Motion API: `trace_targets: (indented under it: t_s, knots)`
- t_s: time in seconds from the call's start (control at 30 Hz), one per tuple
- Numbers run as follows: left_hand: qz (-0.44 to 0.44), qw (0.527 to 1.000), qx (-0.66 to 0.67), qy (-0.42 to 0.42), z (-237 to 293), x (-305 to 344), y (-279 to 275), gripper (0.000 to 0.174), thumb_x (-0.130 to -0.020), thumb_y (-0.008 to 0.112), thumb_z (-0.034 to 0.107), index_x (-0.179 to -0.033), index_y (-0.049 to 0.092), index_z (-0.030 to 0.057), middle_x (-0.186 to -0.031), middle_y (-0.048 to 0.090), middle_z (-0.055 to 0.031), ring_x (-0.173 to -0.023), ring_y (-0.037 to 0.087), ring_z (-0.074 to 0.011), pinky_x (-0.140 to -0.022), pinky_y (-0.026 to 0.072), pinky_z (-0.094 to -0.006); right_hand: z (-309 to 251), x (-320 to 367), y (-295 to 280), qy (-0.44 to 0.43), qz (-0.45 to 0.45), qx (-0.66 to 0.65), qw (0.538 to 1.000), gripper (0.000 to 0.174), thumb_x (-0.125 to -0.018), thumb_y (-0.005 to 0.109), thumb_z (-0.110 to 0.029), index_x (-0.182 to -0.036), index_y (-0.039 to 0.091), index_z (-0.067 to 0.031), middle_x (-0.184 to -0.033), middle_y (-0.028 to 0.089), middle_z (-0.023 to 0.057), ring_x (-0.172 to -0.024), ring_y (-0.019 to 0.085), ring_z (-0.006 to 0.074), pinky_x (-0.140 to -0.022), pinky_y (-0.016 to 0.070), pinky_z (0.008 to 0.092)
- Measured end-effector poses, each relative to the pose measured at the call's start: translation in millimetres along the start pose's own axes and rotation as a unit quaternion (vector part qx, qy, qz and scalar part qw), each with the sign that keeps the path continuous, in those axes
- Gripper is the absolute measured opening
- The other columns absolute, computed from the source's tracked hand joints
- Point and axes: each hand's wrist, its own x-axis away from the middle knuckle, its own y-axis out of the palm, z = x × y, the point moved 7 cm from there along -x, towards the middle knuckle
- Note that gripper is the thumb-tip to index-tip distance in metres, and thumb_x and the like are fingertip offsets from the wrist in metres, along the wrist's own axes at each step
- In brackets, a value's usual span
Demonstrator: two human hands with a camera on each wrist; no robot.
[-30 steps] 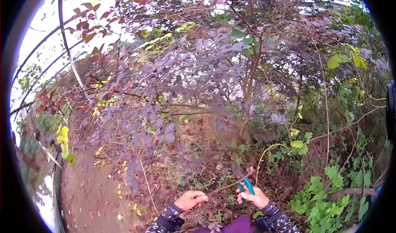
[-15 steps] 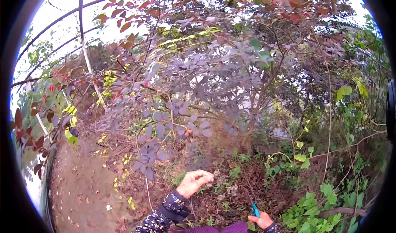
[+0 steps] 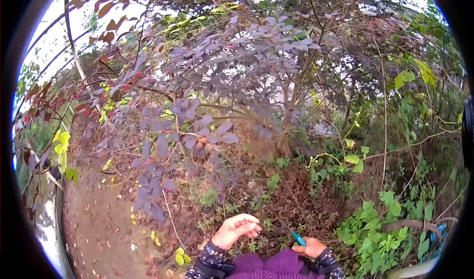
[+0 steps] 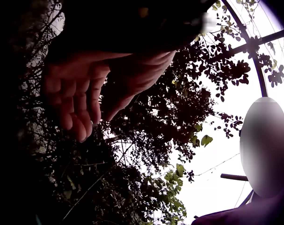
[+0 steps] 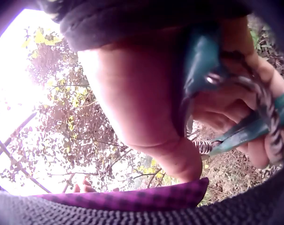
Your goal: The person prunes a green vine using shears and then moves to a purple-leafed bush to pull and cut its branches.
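Observation:
The right hand (image 3: 311, 247) grips teal-handled pruning shears (image 3: 298, 238) low in front of the body. Up close in the right wrist view, the fingers and thumb of that hand (image 5: 146, 108) wrap round the teal handles (image 5: 245, 131), with a metal spring between them; the blades are hidden. To its left, the left hand (image 3: 236, 231) is raised with its fingers loosely bent and nothing visible in them. In the left wrist view this hand (image 4: 81, 93) shows relaxed, hanging fingers. Purple-leaved branches (image 3: 190, 136) spread above and ahead of both hands.
A thin pale stem (image 3: 173, 219) stands left of the left hand. Green leafy vines (image 3: 368, 229) and a thick brown branch (image 3: 407, 224) lie at the right. Bare soil (image 3: 98, 224) with fallen leaves is at the left. A purple checked garment (image 3: 269, 266) shows at the bottom.
The twig between the hands a second ago is gone from them. The left hand rose, then came slightly lower; the shears no longer point up with their blades visible. The head view has shifted.

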Motion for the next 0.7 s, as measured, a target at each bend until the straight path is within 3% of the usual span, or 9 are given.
trace_targets:
  t_s: [0.1, 0.13, 0.23, 0.3, 0.37, 0.47, 0.57, 0.7]
  knots:
    - [-0.001, 1.0, -0.004, 0.015, 0.3, -5.4, -7.3, 0.026, -0.091, 0.055, 0.022, -0.08, 0.062, 0.0004, -0.09, 0.065, -0.0108, -0.08, 0.061, -0.0156, -0.074, 0.0476, -0.0277, 7.7, -9.0, 3.3, -0.016, -0.008, 0.009, 1.0, 0.045, -0.077, 0.065, -0.048, -0.077, 0.056, -0.0032, -0.066, 0.058, 0.0083, -0.064, 0.057, 0.0203, -0.064, 0.044, 0.0343]
    - [0.004, 1.0, -0.016, 0.019, 5.5, -7.4, -7.8, 0.031, -0.092, 0.054, 0.025, -0.073, 0.06, 0.0006, -0.09, 0.065, -0.0121, -0.08, 0.061, -0.0168, -0.074, 0.0475, -0.0288, 9.1, -7.8, 2.2, -0.011, -0.015, 0.021, 1.0, 0.049, -0.076, 0.063, -0.052, -0.078, 0.056, -0.0028, -0.07, 0.059, 0.0121, -0.07, 0.058, 0.0245, -0.068, 0.044, 0.0373]
    - [0.031, 0.998, -0.009, 0.058, 26.1, -21.1, -13.4, 0.028, -0.091, 0.055, 0.022, -0.073, 0.06, 0.0008, -0.09, 0.064, -0.013, -0.077, 0.061, -0.0163, -0.072, 0.0484, -0.0281, 11.9, -9.4, -2.9, -0.014, 0.018, 0.048, 0.999, 0.052, -0.076, 0.061, -0.054, -0.078, 0.056, -0.0024, -0.074, 0.059, 0.0158, -0.076, 0.059, 0.0291, -0.072, 0.0434, 0.0399]
    - [0.037, 0.994, 0.003, 0.105, 51.4, -30.7, -11.7, 0.014, -0.089, 0.056, 0.015, -0.091, 0.059, 0.0009, -0.089, 0.065, -0.0125, -0.073, 0.061, -0.016, -0.067, 0.05, -0.0285, 5.3, -4.7, -7.4, -0.017, 0.018, 0.057, 0.998, 0.052, -0.076, 0.06, -0.054, -0.078, 0.056, -0.0022, -0.075, 0.059, 0.0178, -0.079, 0.059, 0.0318, -0.074, 0.043, 0.0404]
    - [0.047, 0.988, 0.01, 0.145, 76.4, -42.2, -12.7, 0.015, -0.089, 0.056, 0.012, -0.099, 0.056, 0.0015, -0.088, 0.065, -0.011, -0.072, 0.061, -0.0164, -0.066, 0.0501, -0.0288, -0.8, -2.9, -11.0, -0.002, 0.009, 0.077, 0.997, 0.052, -0.076, 0.061, -0.054, -0.079, 0.056, -0.0021, -0.076, 0.059, 0.0184, -0.079, 0.059, 0.0317, -0.074, 0.0431, 0.0397]
    - [0.018, 0.982, 0.085, 0.17, 111.5, -60.9, -16.0, 0.016, -0.089, 0.056, 0.016, -0.097, 0.056, 0.0027, -0.083, 0.064, -0.0084, -0.07, 0.061, -0.0167, -0.063, 0.049, -0.0275, -1.8, -3.9, -13.9, 0.0, -0.007, 0.077, 0.997, 0.052, -0.076, 0.061, -0.053, -0.081, 0.057, -0.0018, -0.078, 0.06, 0.0187, -0.08, 0.059, 0.0316, -0.075, 0.0433, 0.0396]
    - [0.034, 0.963, 0.174, 0.203, 149.2, -80.4, -16.1, 0.015, -0.089, 0.055, 0.022, -0.091, 0.055, 0.0078, -0.071, 0.056, -0.0026, -0.061, 0.051, -0.0146, -0.056, 0.0394, -0.0272, 4.4, -11.8, -14.7, -0.008, -0.008, 0.071, 0.997, 0.052, -0.075, 0.061, -0.053, -0.085, 0.058, -0.0016, -0.08, 0.061, 0.0189, -0.082, 0.06, 0.0316, -0.075, 0.0435, 0.0395]
    - [-0.009, 0.956, 0.186, 0.227, 195.5, -109.7, -1.9, 0.019, -0.089, 0.057, 0.026, -0.098, 0.057, 0.0095, -0.073, 0.056, 0.0, -0.063, 0.049, -0.0131, -0.057, 0.0379, -0.0264, 9.7, -27.0, -14.6, -0.01, -0.031, 0.1, 0.994, 0.055, -0.075, 0.061, -0.055, -0.088, 0.059, -0.0017, -0.083, 0.062, 0.0194, -0.085, 0.06, 0.0326, -0.077, 0.0438, 0.0395]
